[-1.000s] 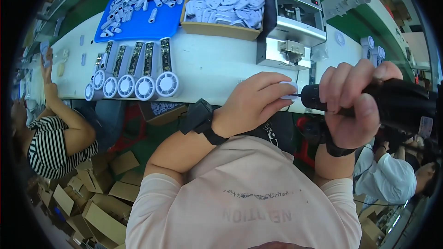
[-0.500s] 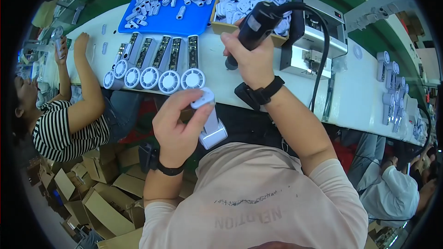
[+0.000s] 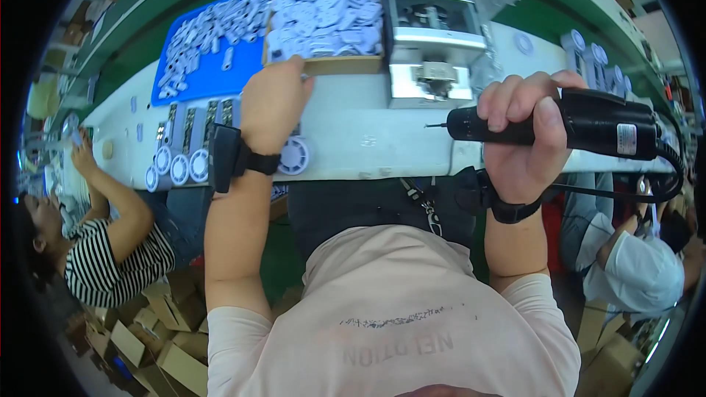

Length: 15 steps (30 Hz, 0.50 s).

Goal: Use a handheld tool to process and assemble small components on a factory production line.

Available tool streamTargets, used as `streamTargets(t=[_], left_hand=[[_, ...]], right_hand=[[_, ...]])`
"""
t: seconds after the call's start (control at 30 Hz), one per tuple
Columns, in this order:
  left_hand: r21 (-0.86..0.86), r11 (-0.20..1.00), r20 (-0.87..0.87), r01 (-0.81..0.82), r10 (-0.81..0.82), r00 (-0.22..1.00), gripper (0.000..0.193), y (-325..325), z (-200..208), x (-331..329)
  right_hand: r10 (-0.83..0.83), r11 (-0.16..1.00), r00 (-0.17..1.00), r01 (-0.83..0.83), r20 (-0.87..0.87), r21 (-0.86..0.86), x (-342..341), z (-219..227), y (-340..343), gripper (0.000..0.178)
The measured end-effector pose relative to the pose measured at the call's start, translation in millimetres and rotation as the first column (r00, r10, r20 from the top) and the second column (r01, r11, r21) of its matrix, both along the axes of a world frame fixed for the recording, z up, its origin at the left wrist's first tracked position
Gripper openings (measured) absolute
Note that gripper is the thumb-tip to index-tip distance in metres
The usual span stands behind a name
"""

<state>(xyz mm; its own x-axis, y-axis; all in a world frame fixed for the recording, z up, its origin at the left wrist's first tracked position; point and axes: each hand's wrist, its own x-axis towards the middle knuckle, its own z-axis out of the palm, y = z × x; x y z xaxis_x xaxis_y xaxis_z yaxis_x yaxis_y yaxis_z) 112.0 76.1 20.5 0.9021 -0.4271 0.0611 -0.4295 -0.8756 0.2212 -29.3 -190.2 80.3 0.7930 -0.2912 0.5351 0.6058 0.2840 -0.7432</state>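
My right hand [image 3: 526,140] grips a black electric screwdriver [image 3: 603,121], held level over the table's front edge with its bit pointing left and its cord bending down at the right. At the front left corner of a cardboard box [image 3: 338,66] full of white plastic covers [image 3: 331,18] is my left hand [image 3: 273,99], back turned up; its fingers are mostly hidden, so what they hold does not show. Below that hand stands a row of white handheld fan units, with one round grille [image 3: 296,156] showing beside my wrist and open circuit boards [image 3: 190,126] farther left.
A blue tray [image 3: 246,65] of small white parts lies left of the box. Right of it stands a silver machine [image 3: 434,40]. More white units [image 3: 588,55] stand at the far right. A person in stripes [image 3: 121,265] works at left, another person [image 3: 636,272] at right.
My left hand has gone from the white unit at my lap up to the cardboard box. My right hand has swung the screwdriver right and tipped it level. The view has shifted right.
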Motion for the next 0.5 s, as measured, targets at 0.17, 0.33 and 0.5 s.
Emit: streamTargets(t=[0.17,0.33,0.5], left_hand=[[0.162,0.987,-0.008,-0.019,0.021,1.0,0.035,0.9,-2.7,-10.9],[-0.232,0.969,0.182,0.089,-0.047,0.982,0.032,-25.0,21.8,-66.7],[-0.521,0.705,-0.005,0.481,-0.566,0.824,0.015,-101.3,31.6,-117.6]], right_hand=[[-0.099,0.986,0.995,0.099,-0.008,0.137,-35.9,0.7,-34.8,0.038],[-0.115,0.956,0.993,0.103,0.027,0.273,-48.1,-4.0,-48.1,0.039],[-0.063,0.959,0.997,0.071,-0.04,0.273,-46.4,-16.9,-34.5,0.037]])
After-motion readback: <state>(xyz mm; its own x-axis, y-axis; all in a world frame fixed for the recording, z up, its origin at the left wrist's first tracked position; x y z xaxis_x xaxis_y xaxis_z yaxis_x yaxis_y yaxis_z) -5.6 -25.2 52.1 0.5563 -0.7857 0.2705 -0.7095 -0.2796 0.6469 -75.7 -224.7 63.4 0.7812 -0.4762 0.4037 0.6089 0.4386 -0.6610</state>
